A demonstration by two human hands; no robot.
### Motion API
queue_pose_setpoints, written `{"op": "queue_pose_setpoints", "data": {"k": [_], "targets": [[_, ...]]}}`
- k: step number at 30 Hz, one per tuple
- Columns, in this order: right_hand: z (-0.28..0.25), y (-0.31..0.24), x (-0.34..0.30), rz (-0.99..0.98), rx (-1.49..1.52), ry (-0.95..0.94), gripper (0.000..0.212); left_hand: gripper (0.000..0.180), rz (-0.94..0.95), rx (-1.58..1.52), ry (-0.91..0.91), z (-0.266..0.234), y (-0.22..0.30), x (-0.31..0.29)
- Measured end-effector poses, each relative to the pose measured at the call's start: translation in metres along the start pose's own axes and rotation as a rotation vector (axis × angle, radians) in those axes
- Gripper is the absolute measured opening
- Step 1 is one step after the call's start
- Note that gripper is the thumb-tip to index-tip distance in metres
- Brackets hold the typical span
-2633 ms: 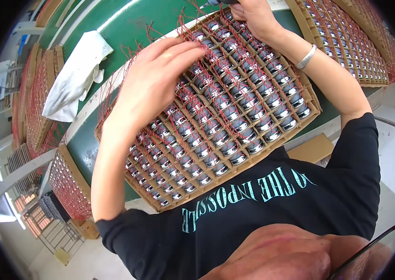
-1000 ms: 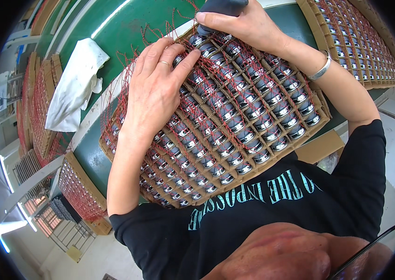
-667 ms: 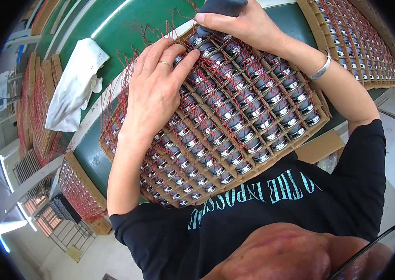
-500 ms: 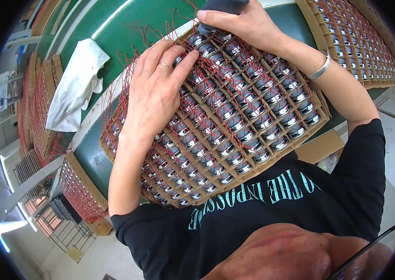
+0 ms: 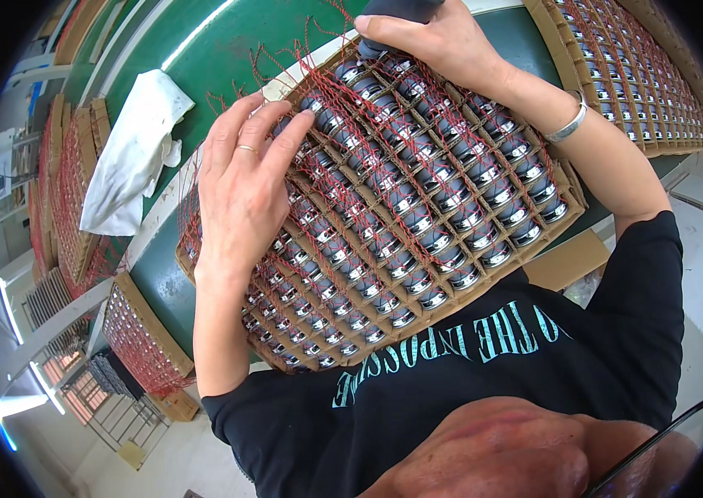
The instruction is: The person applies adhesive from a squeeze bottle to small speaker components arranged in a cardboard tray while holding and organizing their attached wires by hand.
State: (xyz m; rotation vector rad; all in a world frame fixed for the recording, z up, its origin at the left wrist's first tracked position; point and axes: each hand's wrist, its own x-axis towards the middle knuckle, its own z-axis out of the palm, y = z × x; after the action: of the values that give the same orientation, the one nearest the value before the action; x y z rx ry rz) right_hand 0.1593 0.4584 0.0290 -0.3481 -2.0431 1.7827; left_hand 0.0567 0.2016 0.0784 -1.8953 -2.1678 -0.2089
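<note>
A cardboard tray [image 5: 443,309] with a grid of dividers lies across the bench in front of me. Rows of small round parts [image 5: 402,264] fill its cells, with shiny metal sides and dark tops. Twisted red and black wires [image 5: 385,124] trail over them. My left hand [image 5: 244,178] rests over the tray's left side, fingers spread among wires and parts, and appears to hold nothing. At the far edge, my right hand [image 5: 451,46] grips a dark grey, rounded thing [image 5: 401,10], cut off by the top of the picture; I cannot tell its kind.
A crumpled white cloth [image 5: 137,153] lies on the green bench [image 5: 239,33] to the left. Another filled tray [image 5: 571,70] stands at the upper right. More wired trays [image 5: 140,332] lean at the left, and a cardboard box [image 5: 567,259] sits beyond the near right tray edge.
My left hand has moved left across the tray, uncovering more parts and wires. My right hand has shifted very slightly and still grips the dark grey thing.
</note>
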Motion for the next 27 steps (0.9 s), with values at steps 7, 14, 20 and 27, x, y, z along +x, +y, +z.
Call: {"op": "queue_pose_setpoints", "data": {"k": [7, 14, 20, 27], "targets": [[-0.003, 0.000, 0.002, -0.002, -0.011, 0.021, 0.024, 0.052, -0.021, 0.021, 0.020, -0.004, -0.005, -0.002], [-0.003, 0.001, 0.001, -0.023, 0.000, 0.007, 0.025, 0.055, -0.066, 0.035, 0.029, -0.009, -0.012, -0.010], [-0.003, 0.002, -0.001, -0.019, -0.009, -0.012, 0.024, 0.055, -0.072, 0.041, 0.004, -0.008, -0.008, -0.008], [-0.003, 0.000, 0.002, -0.017, 0.028, 0.005, 0.025, 0.053, -0.058, 0.028, -0.003, -0.010, -0.006, -0.008]]}}
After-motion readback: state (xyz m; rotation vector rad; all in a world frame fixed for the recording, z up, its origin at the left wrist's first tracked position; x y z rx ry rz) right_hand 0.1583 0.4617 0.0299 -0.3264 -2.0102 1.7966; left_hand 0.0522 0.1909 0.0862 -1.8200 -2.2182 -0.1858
